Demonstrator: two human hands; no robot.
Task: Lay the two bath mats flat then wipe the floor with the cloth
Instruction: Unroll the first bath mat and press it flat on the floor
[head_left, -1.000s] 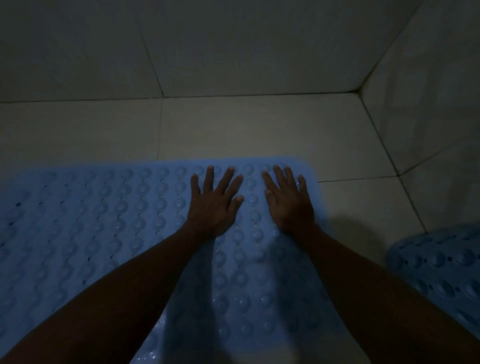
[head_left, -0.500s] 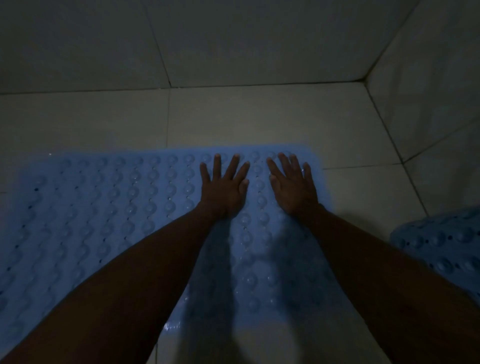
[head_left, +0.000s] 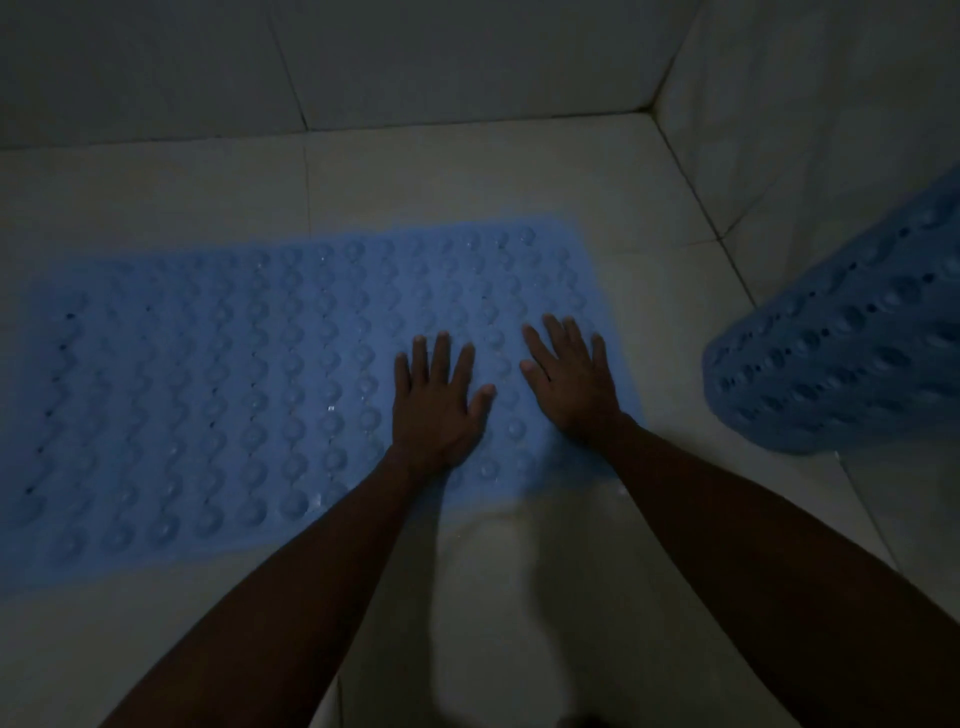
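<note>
A blue bubble-textured bath mat (head_left: 234, 395) lies flat on the pale tiled floor, stretching from the left edge to the centre. My left hand (head_left: 434, 402) rests palm down on the mat's right part, fingers spread. Beside it, my right hand (head_left: 569, 376) presses flat near the mat's right edge, fingers also spread. A second blue bath mat (head_left: 847, 353) sits at the right, curved and leaning up against the wall, not flat. I see no cloth in this dim view.
Tiled walls (head_left: 467, 57) meet in a corner at the upper right. Bare floor tiles (head_left: 441, 171) run between the flat mat and the back wall. More bare floor (head_left: 493, 597) shows between my forearms.
The view has pulled back and shifted, so more of the flat mat and its near edge show. Both hands slid toward the mat's near right part, still flat on it.
</note>
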